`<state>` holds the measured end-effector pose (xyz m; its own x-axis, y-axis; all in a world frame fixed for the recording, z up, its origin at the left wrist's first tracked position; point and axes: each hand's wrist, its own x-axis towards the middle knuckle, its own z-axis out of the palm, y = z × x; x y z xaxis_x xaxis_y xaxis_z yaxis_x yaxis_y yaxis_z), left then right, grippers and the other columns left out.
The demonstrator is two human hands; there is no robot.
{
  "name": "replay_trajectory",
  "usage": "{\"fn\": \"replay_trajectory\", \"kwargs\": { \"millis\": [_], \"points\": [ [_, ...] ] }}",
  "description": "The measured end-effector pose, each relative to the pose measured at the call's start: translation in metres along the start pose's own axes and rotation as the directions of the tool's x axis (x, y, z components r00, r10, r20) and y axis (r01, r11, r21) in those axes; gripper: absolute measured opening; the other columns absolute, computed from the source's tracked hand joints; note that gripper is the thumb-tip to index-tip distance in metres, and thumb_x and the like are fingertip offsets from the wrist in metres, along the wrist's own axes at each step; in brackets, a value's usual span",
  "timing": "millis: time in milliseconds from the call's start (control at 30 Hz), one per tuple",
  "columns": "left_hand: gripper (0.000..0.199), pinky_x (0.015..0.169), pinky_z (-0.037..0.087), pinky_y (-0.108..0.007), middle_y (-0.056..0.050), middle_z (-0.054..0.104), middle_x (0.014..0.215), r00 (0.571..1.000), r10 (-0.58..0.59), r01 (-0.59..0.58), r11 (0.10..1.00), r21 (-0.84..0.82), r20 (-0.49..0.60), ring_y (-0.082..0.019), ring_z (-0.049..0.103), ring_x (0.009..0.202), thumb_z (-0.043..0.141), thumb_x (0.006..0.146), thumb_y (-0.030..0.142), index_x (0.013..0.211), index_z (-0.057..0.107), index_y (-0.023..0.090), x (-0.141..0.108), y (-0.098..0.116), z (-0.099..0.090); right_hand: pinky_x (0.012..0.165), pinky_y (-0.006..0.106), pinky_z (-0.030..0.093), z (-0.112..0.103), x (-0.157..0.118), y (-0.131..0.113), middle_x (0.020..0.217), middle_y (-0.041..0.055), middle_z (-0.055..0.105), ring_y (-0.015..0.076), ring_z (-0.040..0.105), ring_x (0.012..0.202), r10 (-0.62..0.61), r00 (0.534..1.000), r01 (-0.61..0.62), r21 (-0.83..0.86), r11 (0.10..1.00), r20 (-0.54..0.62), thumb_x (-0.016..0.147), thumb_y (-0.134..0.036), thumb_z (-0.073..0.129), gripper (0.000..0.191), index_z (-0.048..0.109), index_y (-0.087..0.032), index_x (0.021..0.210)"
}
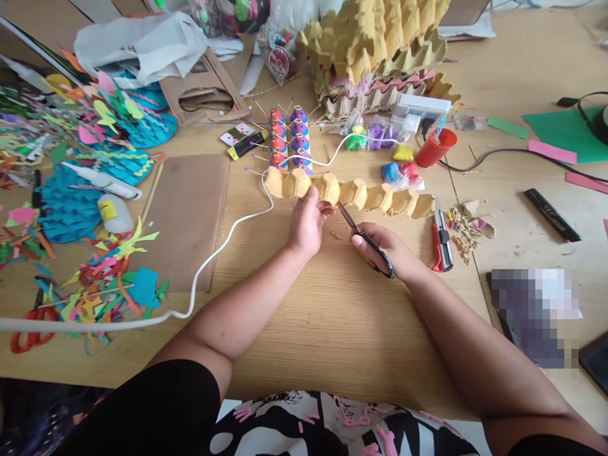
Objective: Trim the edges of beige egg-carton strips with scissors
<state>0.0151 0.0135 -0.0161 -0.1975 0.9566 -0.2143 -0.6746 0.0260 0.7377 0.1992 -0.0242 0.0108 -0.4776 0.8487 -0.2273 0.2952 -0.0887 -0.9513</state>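
Note:
My left hand [308, 223] is closed on a long strip of yellow egg carton [357, 194], thumb over its near edge. The strip runs across in front of me as a row of several cups. In my right hand [387, 248] is a pair of scissors [375, 246] with dark handles. Their blades point up and left and meet the strip's lower edge just right of my left fingers; whether they are cutting into it I cannot tell. Just beyond the strip stand two painted egg-carton caterpillars [300, 136] with pins sticking out.
A red utility knife [441, 244] lies right of the strip, beside carton scraps [468, 228]. Stacked egg trays [375, 50] stand at the back. A white cable [232, 231] crosses the table. Cardboard [190, 215], paper scraps [109, 285] and orange scissors [33, 332] lie left.

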Motion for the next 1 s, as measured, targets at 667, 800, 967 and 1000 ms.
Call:
{"fn": "replay_trajectory", "kwargs": {
  "millis": [667,800,967,1000],
  "points": [
    [0.029,0.072,0.049,-0.026,-0.002,0.078,0.088,1.0,-0.005,0.006,1.0,-0.014,0.008,-0.015,0.071,0.083,0.076,0.101,0.052,0.098,0.076,0.024,0.0044,-0.0006,-0.0028,0.065,0.031,0.036,0.0033,0.0062,0.0,0.075,-0.0021,0.047,0.0158,0.043,0.072,-0.026,0.999,0.026,-0.015,1.0,-0.038,0.08,-0.077,0.084,0.06,0.059,-0.023,0.083],
    [0.03,0.074,0.048,-0.028,-0.002,0.075,0.087,1.0,-0.007,0.007,1.0,-0.003,-0.018,-0.016,0.069,0.08,0.076,0.102,0.054,0.099,0.076,0.024,0.0052,-0.001,-0.003,0.067,0.031,0.037,0.0038,0.0072,0.0023,0.076,-0.0018,0.049,0.0158,0.044,0.073,-0.033,0.999,0.033,-0.011,0.999,-0.037,0.081,-0.078,0.082,0.059,0.059,-0.023,0.083],
    [0.031,0.075,0.048,-0.028,-0.002,0.075,0.088,1.0,-0.004,0.005,1.0,0.01,-0.025,-0.016,0.069,0.08,0.075,0.102,0.054,0.099,0.076,0.023,0.0038,0.0004,-0.0014,0.069,0.032,0.04,0.0044,0.0086,0.0027,0.077,-0.0012,0.051,0.0161,0.045,0.074,-0.052,0.998,0.051,-0.018,0.999,-0.029,0.083,-0.08,0.079,0.059,0.06,-0.023,0.084],
    [0.031,0.074,0.048,-0.028,-0.002,0.075,0.088,1.0,-0.002,0.002,1.0,0.006,-0.023,-0.016,0.069,0.08,0.075,0.102,0.054,0.099,0.076,0.023,0.0036,0.0005,-0.0013,0.069,0.032,0.04,0.0045,0.0086,0.0026,0.077,-0.0013,0.051,0.016,0.044,0.074,-0.058,0.998,0.058,-0.015,0.998,-0.028,0.083,-0.08,0.078,0.06,0.06,-0.023,0.084]
  ]
}}
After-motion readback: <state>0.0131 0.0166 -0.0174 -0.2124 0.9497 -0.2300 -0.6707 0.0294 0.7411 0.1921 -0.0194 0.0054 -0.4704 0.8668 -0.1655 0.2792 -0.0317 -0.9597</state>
